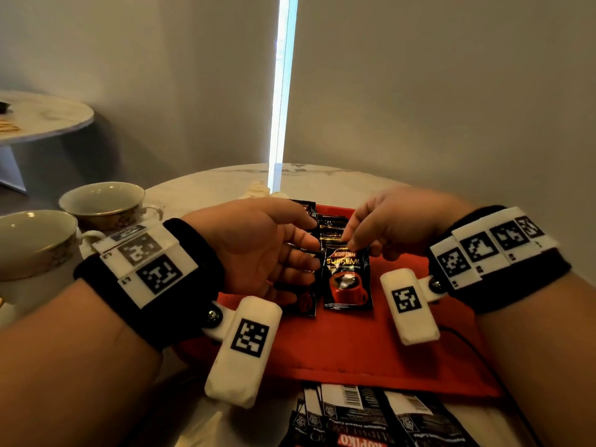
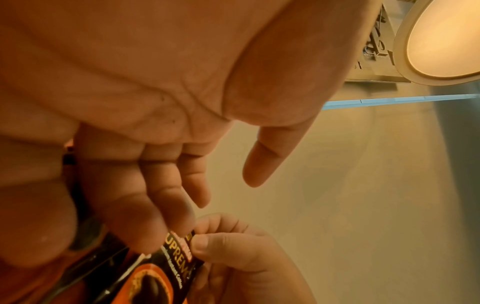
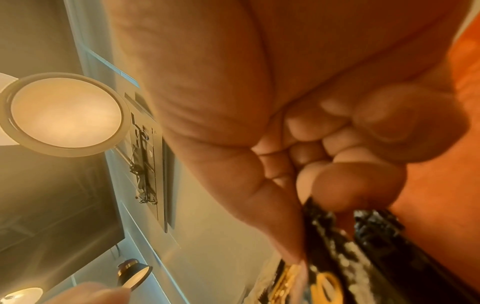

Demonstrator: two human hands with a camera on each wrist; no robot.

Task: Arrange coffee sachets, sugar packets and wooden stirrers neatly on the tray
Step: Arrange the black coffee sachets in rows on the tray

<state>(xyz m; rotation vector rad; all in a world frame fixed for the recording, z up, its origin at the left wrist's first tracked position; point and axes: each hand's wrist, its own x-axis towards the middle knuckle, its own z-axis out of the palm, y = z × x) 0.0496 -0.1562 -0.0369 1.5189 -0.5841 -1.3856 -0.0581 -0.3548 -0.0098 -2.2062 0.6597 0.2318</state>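
The right hand [image 1: 392,222] pinches the top of a coffee sachet [image 1: 348,279] lying on the red tray [image 1: 354,346]. The left hand [image 1: 258,250] – fingers spread – blocks other sachets. Two cups [image 1: 106,204] stand left; more sachets [image 1: 364,417] lie near on the surface [image 1: 206,188].

**What I wear on my wrists**

My forearms are bare. Round my left wrist runs a wide black band [image 1: 154,285], and on it sit white blocks [image 1: 145,262] printed with black square codes. A silver screw [image 1: 213,315] fixes a white padded pod [image 1: 243,351], coded too, to its inner side. My right wrist has the same: black band [image 1: 516,285], coded white blocks [image 1: 490,246], screw [image 1: 436,284], pod [image 1: 408,306]. A thin black cable [image 1: 490,366] trails below it.
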